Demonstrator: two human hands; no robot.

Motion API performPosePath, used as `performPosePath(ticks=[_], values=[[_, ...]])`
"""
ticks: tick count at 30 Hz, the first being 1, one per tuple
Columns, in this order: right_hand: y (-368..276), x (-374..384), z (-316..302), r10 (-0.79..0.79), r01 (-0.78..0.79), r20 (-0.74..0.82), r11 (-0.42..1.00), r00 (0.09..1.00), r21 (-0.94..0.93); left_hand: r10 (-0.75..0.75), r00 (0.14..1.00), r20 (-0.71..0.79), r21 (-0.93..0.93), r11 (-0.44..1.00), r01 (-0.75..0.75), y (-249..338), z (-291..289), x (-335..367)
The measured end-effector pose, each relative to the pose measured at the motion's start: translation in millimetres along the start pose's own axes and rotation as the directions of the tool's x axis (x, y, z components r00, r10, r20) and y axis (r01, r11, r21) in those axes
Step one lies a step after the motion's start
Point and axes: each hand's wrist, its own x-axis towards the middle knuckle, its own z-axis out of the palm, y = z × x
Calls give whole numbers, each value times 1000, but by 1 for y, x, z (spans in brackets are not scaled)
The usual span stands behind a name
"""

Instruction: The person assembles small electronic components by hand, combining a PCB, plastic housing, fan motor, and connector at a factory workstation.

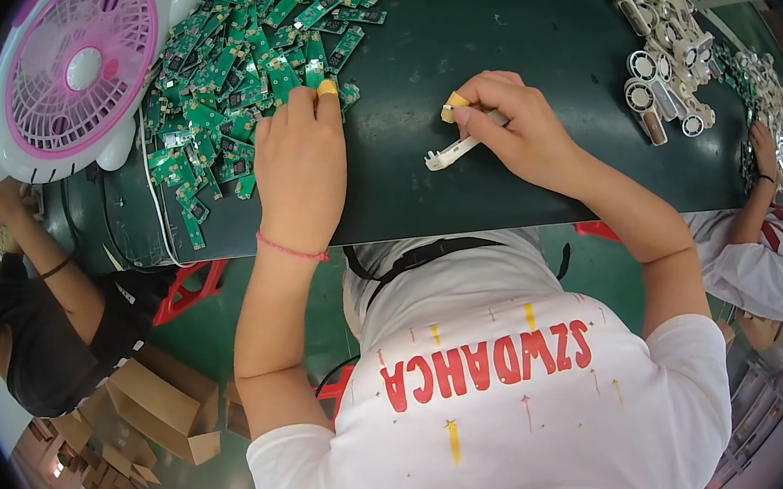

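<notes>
My left hand (299, 154) is at the near right edge of a heap of green circuit boards (226, 80). Its fingers are bent and close together, with a yellow cover on the index fingertip. A circuit board (314, 69) lies right at that fingertip and appears pinched; the thumb is hidden beneath the hand. My right hand (517, 126) is closed around a long, narrow white plastic housing (452, 153), which slants down to the left just above the table. A yellow cover wraps this hand's index fingertip too, and part of the housing is hidden behind the fingers.
A white and pink fan (84, 71) stands at the far left, its cable (155, 188) running down beside the boards. White plastic parts with round openings (657, 45) are piled at the right on the dark green table (483, 25). Co-workers sit at both sides; cardboard boxes (165, 402) stand on the floor.
</notes>
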Motion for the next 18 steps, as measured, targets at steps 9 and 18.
performPosePath(ticks=[9,18], values=[[-15,3,-1,308,-322,108,823,945,469,-27,966,-256,-189,982,-23,-3,10,5],[-45,11,-9,60,-39,-158,990,986,132,-261,965,-20,-941,332,70,55,-20,8]])
